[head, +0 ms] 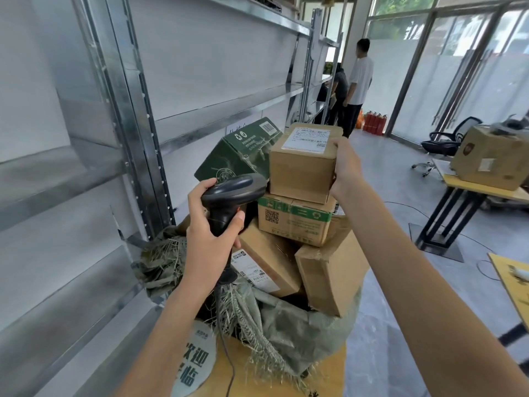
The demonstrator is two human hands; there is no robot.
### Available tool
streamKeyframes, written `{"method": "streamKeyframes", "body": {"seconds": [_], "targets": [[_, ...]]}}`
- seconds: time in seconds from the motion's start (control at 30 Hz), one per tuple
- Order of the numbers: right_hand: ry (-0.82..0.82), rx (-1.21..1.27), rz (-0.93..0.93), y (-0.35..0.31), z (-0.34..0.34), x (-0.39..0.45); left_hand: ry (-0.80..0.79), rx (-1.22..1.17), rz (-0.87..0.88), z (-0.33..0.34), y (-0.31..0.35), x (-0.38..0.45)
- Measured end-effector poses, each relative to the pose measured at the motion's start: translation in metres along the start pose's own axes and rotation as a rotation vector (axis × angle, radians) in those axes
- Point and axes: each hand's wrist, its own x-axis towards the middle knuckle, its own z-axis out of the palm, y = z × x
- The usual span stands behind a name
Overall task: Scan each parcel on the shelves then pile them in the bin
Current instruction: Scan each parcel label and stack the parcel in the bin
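The shelves (217,90) in view hold no parcels. The bin (286,319), a frayed woven sack on the tabletop (329,376), is heaped above its rim. The brown parcel (303,164) sits topmost, on a green-taped box (294,222). The right hand (346,167) grips its right side, fingers curled round the far edge. The left hand (211,230) is wrapped round the scanner (232,196). Risk: the narrow, tilted stack may topple on release.

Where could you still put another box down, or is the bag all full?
The sack is heaped above its rim. The right hand holds the brown box on the green-taped box. Bare spots: the shelf behind the green carton, and the floor right of the pile.
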Motion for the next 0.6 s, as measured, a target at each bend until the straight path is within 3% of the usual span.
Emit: {"method": "streamKeyframes", "body": {"seconds": [0.1,0.2,0.37,0.5,0.6], "targets": [[0.004,0.001,-0.037,-0.003,-0.006,-0.003,0.007,0.023,-0.006,0.001,0.0,-0.003],[0.038,-0.046,-0.194,-0.006,-0.012,-0.013,0.02,0.036,-0.006,0.001,0.0,-0.008],[0.157,-0.575,-0.834,-0.01,-0.012,-0.052,0.065,0.067,-0.006,-0.006,0.005,-0.022],[-0.129,-0.631,-1.016,0.006,0.031,-0.086,0.179,0.136,-0.049,-0.034,0.008,-0.036],[-0.413,-0.585,-1.002,0.037,0.072,-0.111,0.274,0.202,-0.066,-0.071,0.013,-0.05]]}}
